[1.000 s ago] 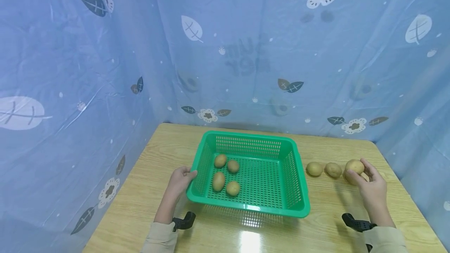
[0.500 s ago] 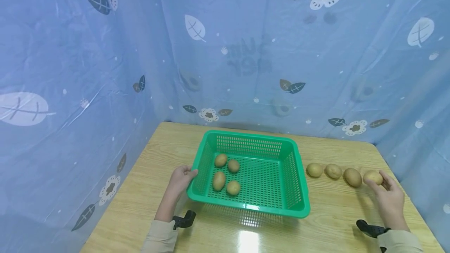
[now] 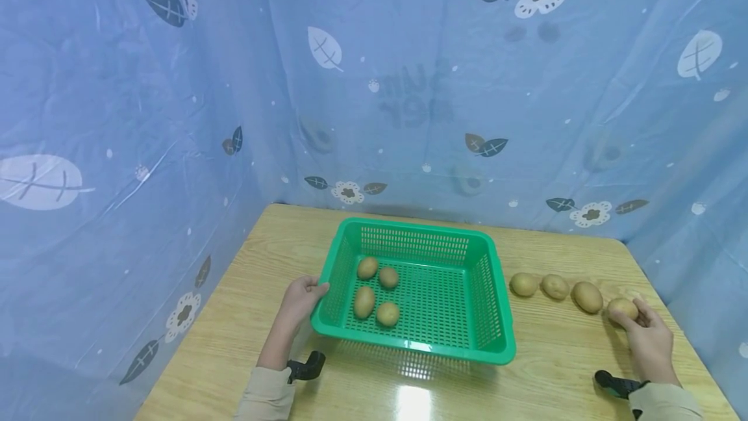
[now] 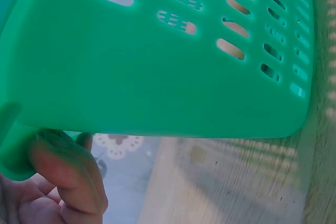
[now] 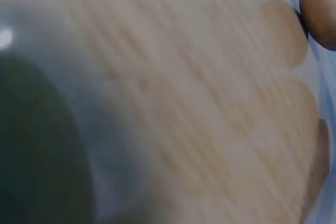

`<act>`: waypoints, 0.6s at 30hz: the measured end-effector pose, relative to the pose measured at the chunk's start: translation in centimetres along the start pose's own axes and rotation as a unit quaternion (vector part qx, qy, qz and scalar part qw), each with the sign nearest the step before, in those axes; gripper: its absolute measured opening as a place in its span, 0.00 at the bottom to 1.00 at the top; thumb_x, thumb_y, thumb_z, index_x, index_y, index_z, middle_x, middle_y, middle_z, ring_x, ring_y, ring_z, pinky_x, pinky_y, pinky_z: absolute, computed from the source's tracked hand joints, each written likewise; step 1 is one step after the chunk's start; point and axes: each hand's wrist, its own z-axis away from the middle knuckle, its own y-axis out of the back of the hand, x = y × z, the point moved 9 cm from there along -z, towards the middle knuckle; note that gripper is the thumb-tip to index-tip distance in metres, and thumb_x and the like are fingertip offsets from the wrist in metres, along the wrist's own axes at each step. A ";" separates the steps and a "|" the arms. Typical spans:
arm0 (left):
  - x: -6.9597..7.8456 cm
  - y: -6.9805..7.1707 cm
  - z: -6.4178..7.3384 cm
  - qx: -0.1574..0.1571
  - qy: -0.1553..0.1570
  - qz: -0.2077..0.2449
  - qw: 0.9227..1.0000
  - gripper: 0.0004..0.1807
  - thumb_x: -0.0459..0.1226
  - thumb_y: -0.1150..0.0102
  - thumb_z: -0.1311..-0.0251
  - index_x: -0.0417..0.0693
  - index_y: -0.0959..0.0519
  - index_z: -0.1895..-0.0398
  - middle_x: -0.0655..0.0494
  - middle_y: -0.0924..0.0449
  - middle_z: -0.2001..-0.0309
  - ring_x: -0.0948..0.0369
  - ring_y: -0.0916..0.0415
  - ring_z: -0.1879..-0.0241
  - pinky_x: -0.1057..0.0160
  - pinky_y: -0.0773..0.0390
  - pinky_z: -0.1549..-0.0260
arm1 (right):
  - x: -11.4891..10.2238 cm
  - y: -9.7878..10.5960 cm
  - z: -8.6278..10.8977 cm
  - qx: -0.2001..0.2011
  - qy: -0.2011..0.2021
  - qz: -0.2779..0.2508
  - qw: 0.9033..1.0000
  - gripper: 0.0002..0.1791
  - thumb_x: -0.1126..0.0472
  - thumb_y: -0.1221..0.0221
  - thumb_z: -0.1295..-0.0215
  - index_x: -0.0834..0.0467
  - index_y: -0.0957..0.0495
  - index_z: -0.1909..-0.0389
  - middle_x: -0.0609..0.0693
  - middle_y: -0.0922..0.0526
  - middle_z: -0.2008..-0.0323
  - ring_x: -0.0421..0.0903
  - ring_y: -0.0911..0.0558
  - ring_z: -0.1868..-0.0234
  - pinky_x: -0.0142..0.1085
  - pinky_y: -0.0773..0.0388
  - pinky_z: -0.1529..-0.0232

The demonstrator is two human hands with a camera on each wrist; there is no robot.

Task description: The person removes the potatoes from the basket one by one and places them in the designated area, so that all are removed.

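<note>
My left hand point(image 3: 302, 303) grips the left rim of a green plastic basket point(image 3: 409, 344), thumb on top. In the left wrist view, its fingers point(image 4: 71, 169) curl under the rim beside the slotted wall. Several potatoes point(image 3: 364, 302) lie inside the basket's left half. At the far right of the table, my right hand point(image 3: 650, 338) holds a potato point(image 3: 622, 308) between thumb and fingers, low over the wood. This potato stands at the right end of a row with three others, the nearest a brown potato point(image 3: 587, 297). The right wrist view hides most of the hand.
Two more potatoes of the row, a yellowish potato point(image 3: 523, 284) and a knobbly potato point(image 3: 555, 286), sit between the basket and the brown one. The wooden table point(image 3: 543, 369) meets a blue patterned curtain point(image 3: 409, 83) at its back and sides.
My right hand has carried its potato rightward from above the brown potato and lowered it at the row's right end. My left hand keeps its hold on the basket.
</note>
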 end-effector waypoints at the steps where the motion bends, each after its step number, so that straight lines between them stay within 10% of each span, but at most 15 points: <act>1: 0.0 0.0 0.0 0.000 0.000 0.001 1.000 0.18 0.38 0.49 0.33 0.29 0.27 0.50 0.43 0.18 0.65 0.59 0.19 0.69 0.62 0.18 0.69 | 0.1 0.0 -0.1 0.000 -0.005 -0.006 1.000 0.44 0.45 0.44 0.36 0.47 0.58 0.26 0.39 0.58 0.26 0.36 0.54 0.26 0.26 0.50 0.29; 18: 0.4 0.0 0.3 -0.002 -0.005 0.014 1.000 0.19 0.37 0.50 0.32 0.27 0.28 0.49 0.40 0.19 0.63 0.56 0.19 0.67 0.62 0.18 0.68 | -0.1 -0.1 -1.3 -0.015 0.008 0.035 0.999 0.43 0.47 0.51 0.32 0.54 0.66 0.26 0.54 0.65 0.26 0.51 0.60 0.25 0.45 0.54 0.26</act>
